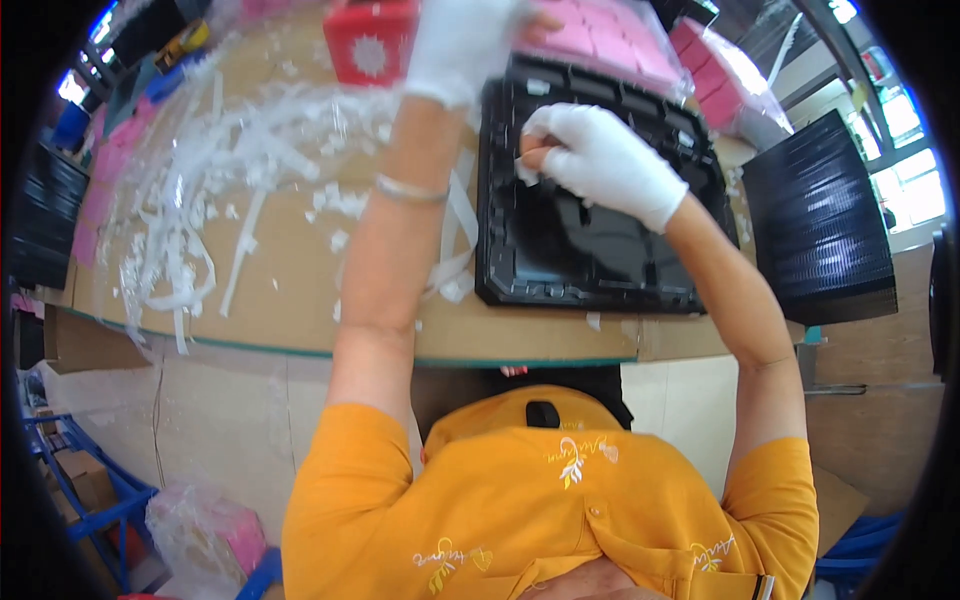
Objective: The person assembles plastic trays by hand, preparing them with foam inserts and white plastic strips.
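My right hand (610, 165), in a white fingerless glove, is over the left part of a black plastic tray (500, 290) with moulded compartments. Its fingers are curled together, and a small white bit shows at the fingertips, too small to name. My left hand (465, 45), gloved the same way, reaches to the far side of the table, beyond the tray's far left corner. Motion blurs it, and its fingers hardly show. Close beside it on the left stands a red box (372, 45) with a white burst mark. Pink foam blocks (600, 40) in clear plastic lie just right of it.
White strips and scraps (250, 150) litter the cardboard-covered table (290, 300) at left. More wrapped pink blocks (715, 80) lie at the far right. A stack of black trays (825, 220) stands right of the table, another dark stack (45, 215) at the left edge.
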Available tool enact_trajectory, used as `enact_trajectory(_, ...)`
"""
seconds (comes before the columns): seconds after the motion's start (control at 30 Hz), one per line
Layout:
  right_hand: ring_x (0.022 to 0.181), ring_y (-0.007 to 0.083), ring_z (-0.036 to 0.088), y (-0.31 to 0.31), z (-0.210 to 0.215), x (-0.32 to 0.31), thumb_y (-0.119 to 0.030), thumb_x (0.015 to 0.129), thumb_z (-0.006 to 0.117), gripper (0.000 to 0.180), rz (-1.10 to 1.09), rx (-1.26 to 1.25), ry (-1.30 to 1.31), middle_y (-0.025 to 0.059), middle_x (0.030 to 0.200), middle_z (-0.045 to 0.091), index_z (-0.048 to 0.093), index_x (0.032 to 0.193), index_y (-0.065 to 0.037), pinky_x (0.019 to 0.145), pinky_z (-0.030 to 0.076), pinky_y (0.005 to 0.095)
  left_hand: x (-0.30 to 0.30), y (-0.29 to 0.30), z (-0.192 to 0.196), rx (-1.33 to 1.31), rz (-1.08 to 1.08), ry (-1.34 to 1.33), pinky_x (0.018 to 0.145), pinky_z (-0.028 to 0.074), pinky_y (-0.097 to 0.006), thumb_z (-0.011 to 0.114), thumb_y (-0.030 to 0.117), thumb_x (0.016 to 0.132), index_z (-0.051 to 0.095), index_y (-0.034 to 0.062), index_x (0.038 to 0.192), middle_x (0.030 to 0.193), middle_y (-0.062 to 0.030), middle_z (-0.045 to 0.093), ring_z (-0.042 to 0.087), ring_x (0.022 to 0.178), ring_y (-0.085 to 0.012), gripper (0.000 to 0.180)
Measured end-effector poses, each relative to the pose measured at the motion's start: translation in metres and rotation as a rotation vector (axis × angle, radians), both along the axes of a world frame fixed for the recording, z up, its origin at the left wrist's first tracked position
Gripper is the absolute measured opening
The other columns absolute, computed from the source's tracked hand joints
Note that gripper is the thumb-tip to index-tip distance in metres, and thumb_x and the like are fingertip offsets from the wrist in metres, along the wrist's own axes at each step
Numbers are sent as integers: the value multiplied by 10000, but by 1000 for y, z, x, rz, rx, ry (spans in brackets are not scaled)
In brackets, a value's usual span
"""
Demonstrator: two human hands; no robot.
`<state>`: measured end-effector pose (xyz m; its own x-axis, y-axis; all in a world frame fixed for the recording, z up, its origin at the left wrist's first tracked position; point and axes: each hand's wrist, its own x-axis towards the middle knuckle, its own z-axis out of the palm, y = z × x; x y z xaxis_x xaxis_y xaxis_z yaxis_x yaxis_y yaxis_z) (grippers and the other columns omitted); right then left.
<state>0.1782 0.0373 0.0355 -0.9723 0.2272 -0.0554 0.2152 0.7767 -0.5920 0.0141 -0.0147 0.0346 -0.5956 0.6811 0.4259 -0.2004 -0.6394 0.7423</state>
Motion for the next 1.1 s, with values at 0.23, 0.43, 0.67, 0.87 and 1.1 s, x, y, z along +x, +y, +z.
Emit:
enact_trajectory(0.23,661,121,628,20,-5,-35,-75,868,499,387,-282,-433,342,83,923,685,583,1234,18,547,482,246,1,-16,-3,-41,75,93,551,482,-205,643,193,965,642,3,1148,940,-93,714,651,656,-97,265)
enact_trajectory(0.43,735,94,565,74,56,-49,-362,941,651,435,-348,-641,650,23,914,632,620,1191,-7,622,448,220,6,-15,3,-112,93,78,571,452,-196,595,153,970,660,-9,1132,918,-73,703,639,665,-90,238)
enact_trajectory(0.67,683,92,560,73,70,-58,-287,843,756,299,-318,-607,622,29,843,635,683,981,-32,579,419,236,3,-10,1,-147,90,135,556,498,-202,622,194,975,621,-21,1208,930,-99,718,662,669,-111,317)
enact_trajectory(0.87,638,49,512,67,75,-54,-207,850,726,164,-323,-605,666,-30,775,593,702,934,-68,573,408,213,7,-11,4,-135,177,184,598,524,-215,612,249,986,610,-14,1246,935,-107,717,690,731,-133,370)
enact_trajectory(1.1,615,107,514,79,75,-48,-214,844,718,194,-370,-631,645,35,756,604,677,874,-26,522,372,245,9,15,33,-218,191,305,616,533,-221,657,203,959,670,-14,1144,862,-83,702,674,725,-116,285)
